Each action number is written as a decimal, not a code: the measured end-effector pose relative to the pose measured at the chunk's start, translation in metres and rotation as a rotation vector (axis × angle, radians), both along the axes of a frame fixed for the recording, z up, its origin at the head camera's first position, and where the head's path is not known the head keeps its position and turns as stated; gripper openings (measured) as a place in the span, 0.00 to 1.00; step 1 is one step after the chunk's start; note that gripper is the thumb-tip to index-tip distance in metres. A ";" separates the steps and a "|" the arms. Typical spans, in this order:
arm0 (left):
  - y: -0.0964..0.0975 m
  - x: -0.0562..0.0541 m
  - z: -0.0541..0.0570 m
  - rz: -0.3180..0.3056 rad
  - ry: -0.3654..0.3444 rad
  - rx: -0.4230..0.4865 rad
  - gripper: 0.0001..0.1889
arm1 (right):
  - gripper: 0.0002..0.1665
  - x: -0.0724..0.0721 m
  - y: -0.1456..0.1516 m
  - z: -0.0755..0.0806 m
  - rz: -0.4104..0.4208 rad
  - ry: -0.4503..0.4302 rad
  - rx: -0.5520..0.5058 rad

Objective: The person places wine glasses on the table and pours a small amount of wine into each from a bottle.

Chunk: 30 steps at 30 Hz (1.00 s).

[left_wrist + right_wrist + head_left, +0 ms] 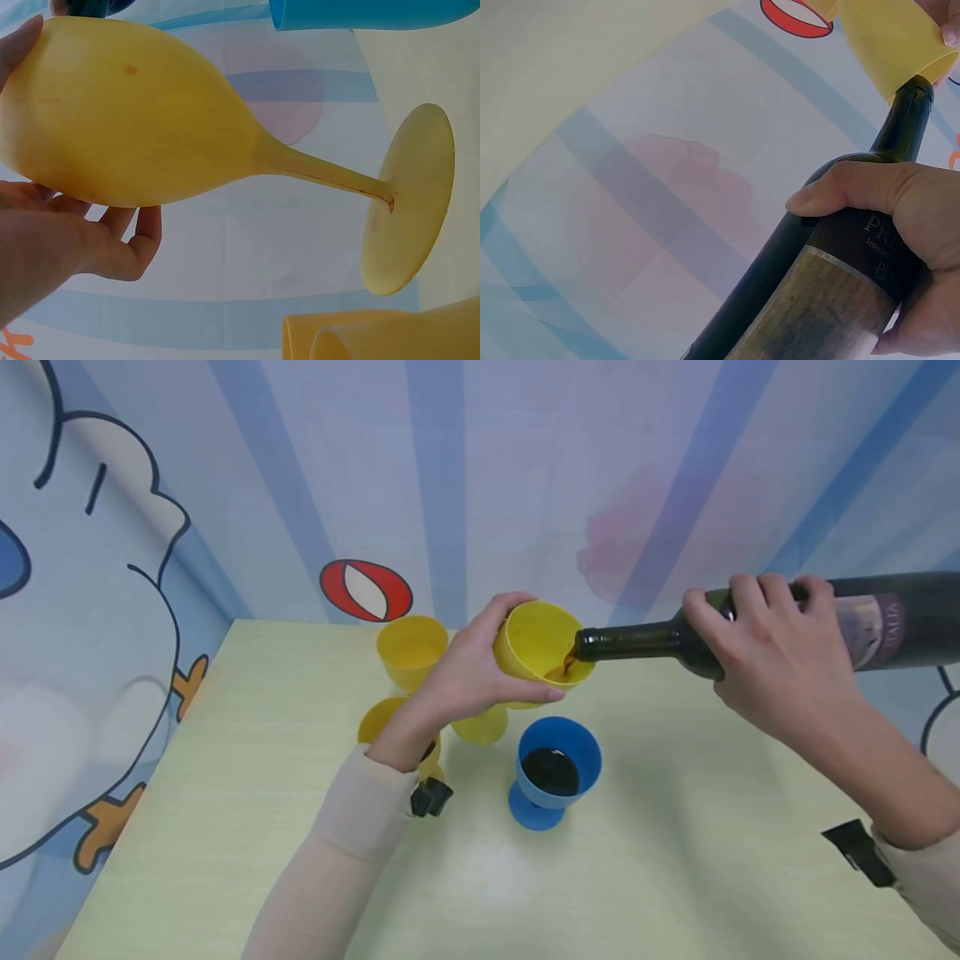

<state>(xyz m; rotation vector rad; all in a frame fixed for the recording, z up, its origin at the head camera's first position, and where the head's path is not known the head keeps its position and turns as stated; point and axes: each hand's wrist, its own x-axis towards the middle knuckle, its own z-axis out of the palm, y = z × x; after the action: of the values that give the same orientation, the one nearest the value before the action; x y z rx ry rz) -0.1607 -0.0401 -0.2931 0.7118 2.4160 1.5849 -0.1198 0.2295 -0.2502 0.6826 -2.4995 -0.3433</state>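
My left hand (480,670) grips a yellow goblet (531,635) by its bowl, tilted toward the right. In the left wrist view the goblet's stem and round foot (411,202) hang free of the table. With my right hand (783,652) I hold a dark wine bottle (926,618) nearly level, fingers wrapped round its shoulder. The bottle's mouth (588,645) is at the goblet's rim, and brown liquid runs from it into the bowl. Below stands a blue goblet (558,735) with dark liquid in it.
Two more yellow goblets stand behind and under my left forearm: one farther back (411,652), another partly covered by the wrist (378,718). A printed blue-striped backdrop (510,485) rises behind the pale table (225,827).
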 end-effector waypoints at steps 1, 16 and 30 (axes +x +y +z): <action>0.000 0.000 0.000 0.000 0.001 0.002 0.43 | 0.42 0.000 0.000 0.000 0.000 0.001 0.000; 0.000 0.001 0.000 -0.001 0.001 0.015 0.43 | 0.45 0.001 0.000 0.002 -0.022 -0.008 0.011; -0.001 0.002 -0.001 -0.010 0.002 0.035 0.42 | 0.45 0.000 0.000 0.004 -0.029 0.003 0.036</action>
<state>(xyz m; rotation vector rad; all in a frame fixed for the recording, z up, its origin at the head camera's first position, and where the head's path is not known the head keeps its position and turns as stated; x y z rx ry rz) -0.1588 -0.0407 -0.2942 0.7305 2.3880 1.6279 -0.1195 0.2290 -0.2459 0.6600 -2.5076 -0.4008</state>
